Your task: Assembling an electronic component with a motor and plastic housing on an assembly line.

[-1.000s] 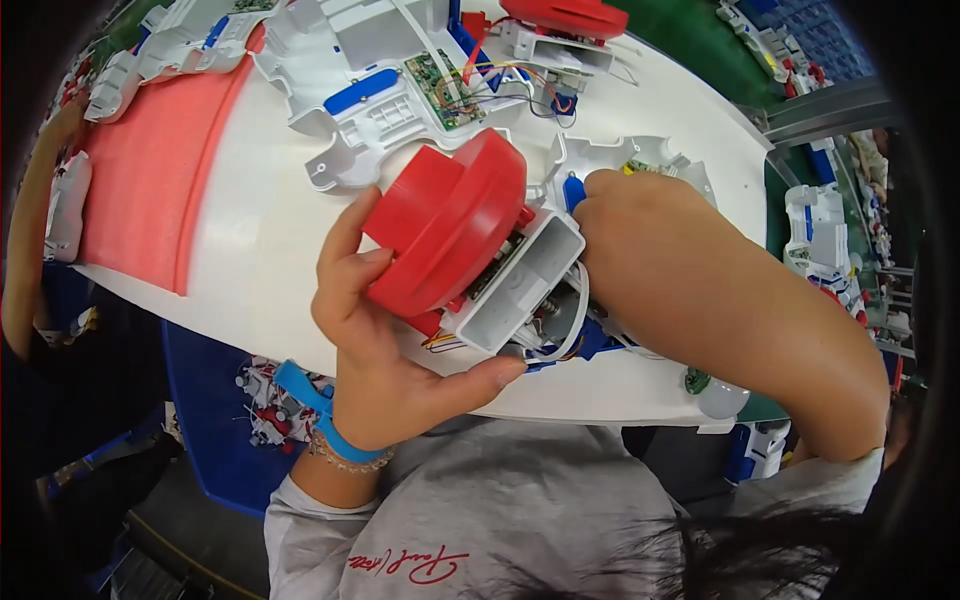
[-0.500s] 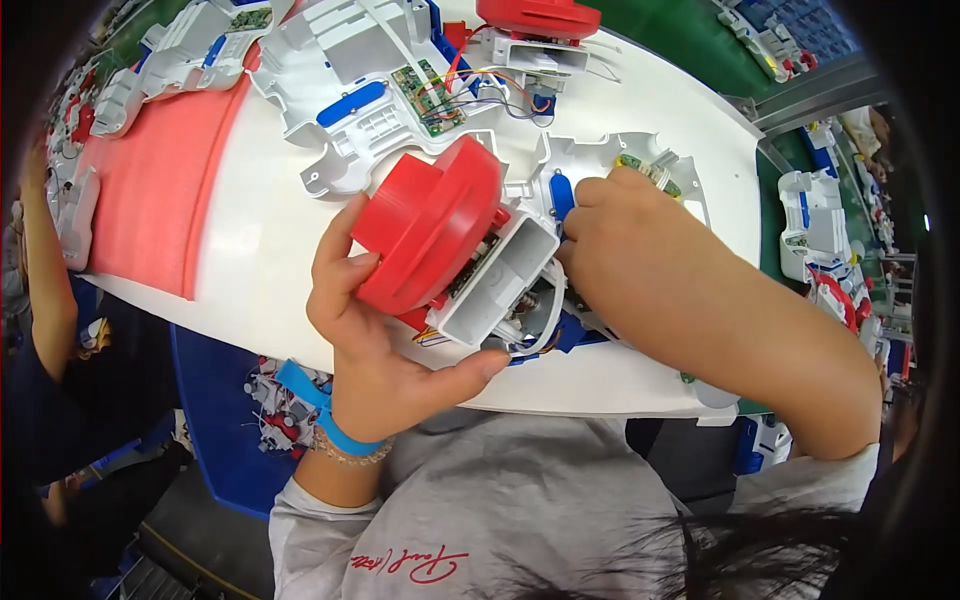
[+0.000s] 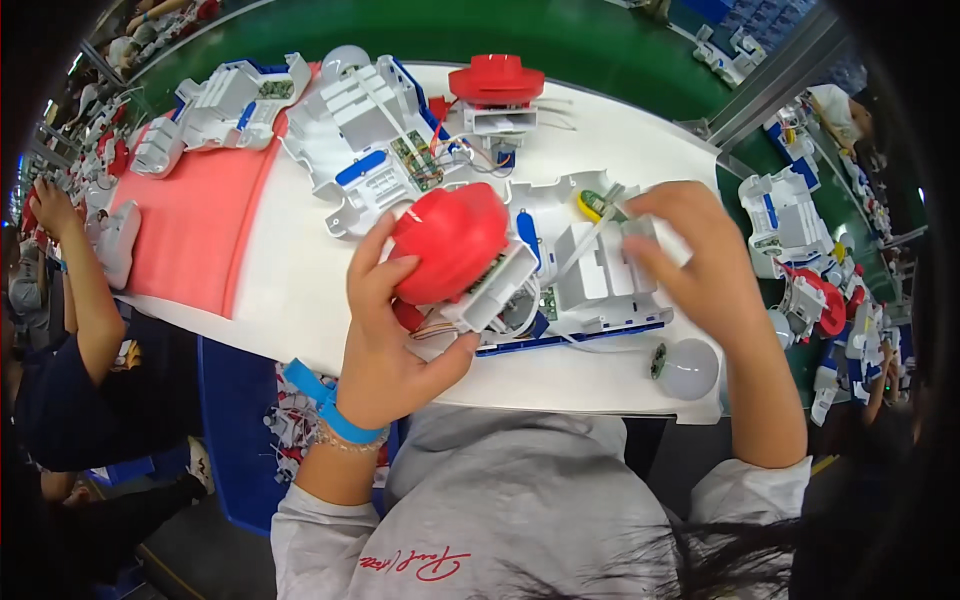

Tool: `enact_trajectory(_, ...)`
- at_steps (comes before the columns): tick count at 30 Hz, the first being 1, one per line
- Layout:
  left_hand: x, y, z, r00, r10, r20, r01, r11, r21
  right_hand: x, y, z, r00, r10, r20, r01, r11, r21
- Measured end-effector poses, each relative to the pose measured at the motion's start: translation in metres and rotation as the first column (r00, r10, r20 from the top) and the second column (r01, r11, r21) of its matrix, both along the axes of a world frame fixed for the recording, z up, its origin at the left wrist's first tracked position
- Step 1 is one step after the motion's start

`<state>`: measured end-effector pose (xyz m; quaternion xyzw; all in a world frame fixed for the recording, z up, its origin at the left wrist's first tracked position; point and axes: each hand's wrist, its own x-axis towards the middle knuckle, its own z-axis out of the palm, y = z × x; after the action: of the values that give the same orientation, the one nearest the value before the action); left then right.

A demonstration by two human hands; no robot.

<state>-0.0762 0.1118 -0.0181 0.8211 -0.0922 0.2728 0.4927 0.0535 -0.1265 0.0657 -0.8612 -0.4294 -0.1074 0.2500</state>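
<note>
We see the left hand (image 3: pixel 385 345) wrapped around a red dome (image 3: pixel 450 240) that sits on a grey plastic block (image 3: pixel 490 292); the thumb presses the block from below and the fingers curl up over the dome's left side, so the piece is clamped between them. It is held just above the near edge of the white table (image 3: pixel 300 270), touching the left end of a white plastic housing (image 3: pixel 600 275) that lies open on the table with a blue strip along its near side. Thin coloured wires (image 3: pixel 440 330) trail out from under the block toward the palm. The right hand (image 3: pixel 690 255) hovers over the right part of the housing, its thumb and forefinger pinching a small pale part (image 3: pixel 625 225) (too small for us to tell what it is), the other fingers loosely bent behind. Near the table's front right corner lies a frosted round bulb (image 3: pixel 688 368), apart from both hands. Farther back rest another white housing with a green circuit board (image 3: pixel 370 150) and a second red dome on its block (image 3: pixel 497 85). A pink mat (image 3: pixel 190 225) covers the left end of the table. At the far left, another person's arm (image 3: pixel 85 300) reaches toward that end.
</note>
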Motion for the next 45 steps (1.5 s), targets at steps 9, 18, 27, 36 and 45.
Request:
enact_trajectory(9, 0.035, -0.004, 0.03, 0.987, -0.151, -0.046, 0.158, 0.954, 0.254, 0.021, -0.05, -0.044, 0.253, -0.147, -0.956, 0.294, 0.953, -0.069)
enact_trajectory(18, 0.037, -0.02, 0.042, 0.988, -0.136, 0.076, 0.108, 0.949, 0.295, 0.032, -0.049, -0.037, 0.199, 0.029, -0.98, 0.497, 0.858, 0.127)
enact_trajectory(27, 0.099, -0.014, 0.12, 0.988, -0.076, 0.131, 0.052, 0.983, 0.174, 0.065, -0.045, 0.04, 0.393, 0.107, -0.913, 0.593, 0.73, 0.34)
enact_trajectory(36, 0.095, 0.001, 0.106, 0.964, -0.263, 0.036, 0.264, 0.964, -0.04, 0.082, -0.051, 0.036, 0.404, 0.15, -0.902, 0.521, 0.773, 0.362)
enact_trajectory(45, 0.095, 0.029, 0.066, 0.988, -0.105, -0.114, 0.113, 0.991, 0.071, 0.06, -0.107, -0.016, 0.308, 0.301, -0.903, 0.515, 0.745, 0.424)
